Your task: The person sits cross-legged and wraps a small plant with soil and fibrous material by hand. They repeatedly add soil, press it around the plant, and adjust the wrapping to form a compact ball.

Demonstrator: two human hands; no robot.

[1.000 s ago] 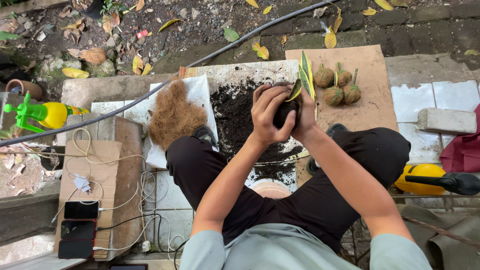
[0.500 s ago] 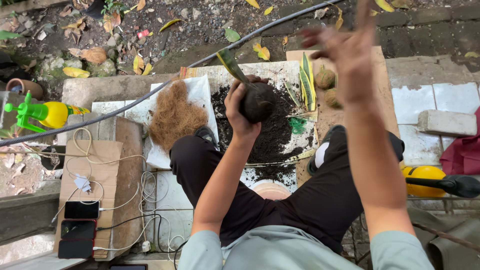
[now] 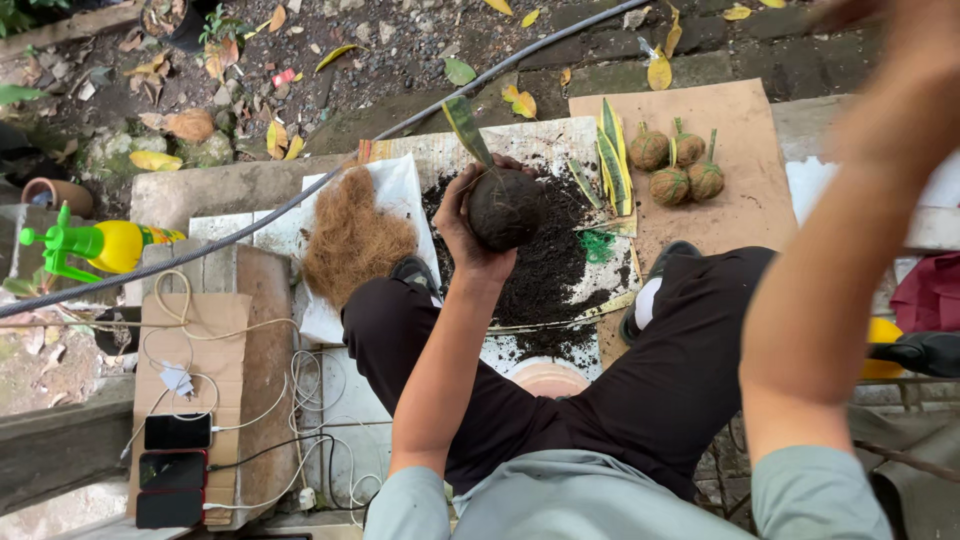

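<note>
My left hand (image 3: 468, 228) grips a dark ball of soil (image 3: 506, 208) with a green-and-yellow leaf (image 3: 466, 128) sticking up from it, held above a heap of black soil (image 3: 555, 265) on a white sheet (image 3: 520, 145). My right arm (image 3: 850, 200) is raised close to the camera and blurred; the hand itself leaves the frame at the top right. A mound of brown coconut fibre (image 3: 352, 238) lies left of the soil. Several loose striped leaves (image 3: 612, 165) lie right of the soil.
Several fibre-wrapped plant balls (image 3: 676, 165) rest on a brown cardboard sheet (image 3: 745, 195). A yellow spray bottle (image 3: 110, 245) stands at left, a grey hose (image 3: 330, 170) crosses behind, and phones (image 3: 175, 470) with cables lie on cardboard at lower left. A green tangle (image 3: 597, 246) lies on the soil.
Both hands cupped the soil ball a second ago. My right hand let go and rose up and to the right toward the camera; my left hand keeps the ball, shifted slightly left.
</note>
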